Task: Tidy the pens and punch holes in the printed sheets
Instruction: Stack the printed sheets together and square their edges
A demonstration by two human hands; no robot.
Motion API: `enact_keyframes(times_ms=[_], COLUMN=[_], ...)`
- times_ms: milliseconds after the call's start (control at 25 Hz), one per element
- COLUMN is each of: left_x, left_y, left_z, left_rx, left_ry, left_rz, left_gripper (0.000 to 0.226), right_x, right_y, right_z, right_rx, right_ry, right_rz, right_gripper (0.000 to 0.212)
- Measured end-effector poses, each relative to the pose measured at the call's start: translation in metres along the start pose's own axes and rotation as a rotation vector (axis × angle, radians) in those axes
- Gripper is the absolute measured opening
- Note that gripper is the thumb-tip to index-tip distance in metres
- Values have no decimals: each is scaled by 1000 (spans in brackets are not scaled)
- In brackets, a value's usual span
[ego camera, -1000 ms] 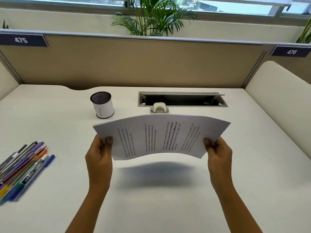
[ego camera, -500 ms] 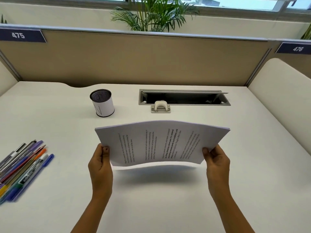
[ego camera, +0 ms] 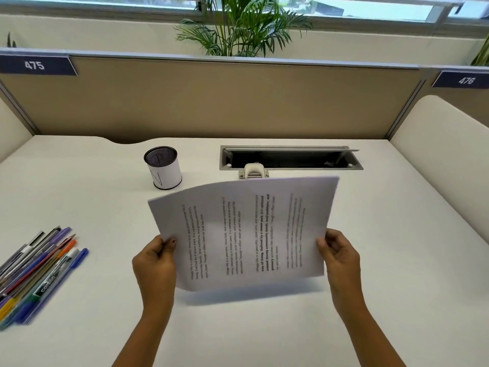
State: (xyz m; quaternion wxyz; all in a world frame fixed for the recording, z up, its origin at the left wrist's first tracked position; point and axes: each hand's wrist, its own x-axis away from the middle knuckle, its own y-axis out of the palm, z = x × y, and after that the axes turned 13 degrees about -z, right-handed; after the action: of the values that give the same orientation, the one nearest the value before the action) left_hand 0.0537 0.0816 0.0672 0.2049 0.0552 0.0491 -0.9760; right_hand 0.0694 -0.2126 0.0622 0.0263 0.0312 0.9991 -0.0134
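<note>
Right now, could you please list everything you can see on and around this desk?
sheets: a few, white, printed, held above the desk centre
hole punch: one, white, behind the sheets, partly hidden
pen cup: one, black mesh with white wrap, back left, looks empty
pens: about ten, mixed colours, lying at the left edge
cable tray: one, grey, open, set in the desk at the back
desk: one, white
plant: one, green, behind the partition
left hand: grips the sheets' left edge
right hand: grips the right edge
</note>
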Motion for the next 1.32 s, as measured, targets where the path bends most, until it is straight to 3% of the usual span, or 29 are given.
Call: enact_keyframes(times_ms=[160,240,320,440,560,680,760,920,1080,1160,1240,1320], left_x=[-9,-8,0,17,25,27,27,34,13,-8,-22,-26], left_y=[-4,-1,7,21,26,26,27,37,18,-4,-18,-14], left_z=[8,8,7,8,9,10,10,9,11,18,32,48], left_rx=[149,246,345,416,487,560,587,626,622,392,-29,-297], left_ry=[-52,-114,-186,-246,-253,-259,-263,-270,-117,-13,106,216], left_rz=[82,105,79,19,-26,-3,5,-36,15,-52,-256,-400], left_gripper=[24,23,20,21,24,24,25,23,19,17,20,25], right_x=[0,4,9,15,12,12,17,24,14,7,1,-4], right_y=[4,17,35,56,61,58,61,72,63,52,41,35], right_z=[-9,-13,-16,-22,-35,-47,-51,-51,-58,-63,-68,-73], right_rx=[-92,-304,-525,-605,-674,-843,-902,-627,-375,-240,-101,-10], right_ry=[52,65,74,68,42,-11,-37,-58,-108,-141,-179,-218], right_rz=[-57,-83,-155,-257,-188,-184,-208,-175,-128,-123,-135,-161], right_gripper=[28,31,30,40,32,43,40,35,27,23,24,29])
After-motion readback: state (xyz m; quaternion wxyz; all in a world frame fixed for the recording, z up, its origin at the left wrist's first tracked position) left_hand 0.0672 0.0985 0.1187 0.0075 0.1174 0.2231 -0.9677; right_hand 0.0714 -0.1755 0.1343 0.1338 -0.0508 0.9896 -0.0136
